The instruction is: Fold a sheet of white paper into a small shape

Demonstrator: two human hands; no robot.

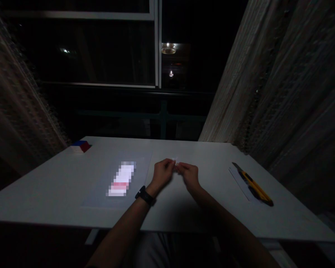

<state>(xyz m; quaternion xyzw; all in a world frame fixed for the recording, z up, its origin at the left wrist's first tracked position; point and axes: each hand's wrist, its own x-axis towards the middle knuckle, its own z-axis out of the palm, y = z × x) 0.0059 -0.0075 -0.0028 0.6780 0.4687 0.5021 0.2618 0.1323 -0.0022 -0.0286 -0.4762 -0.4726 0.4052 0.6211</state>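
My left hand (162, 174), with a black watch (145, 195) on its wrist, is closed in a pinch above the white table (167, 217). Close beside it, my right hand (190, 175) pinches too, its fingertips almost meeting the left ones. Between the fingertips shows a small pale piece (176, 163), too small and dim to name; both hands seem to grip it. To the left of my hands lies a white sheet of paper (96, 199) with a bright, blurred-out rectangle (121, 178) on it.
A yellow and black utility knife (257, 187) lies at the right, blade pointing away, along a white strip (240, 183). At the far left edge sits a blue, red and white block (80, 146). Curtains (231, 70) hang on both sides before a dark window (100, 52).
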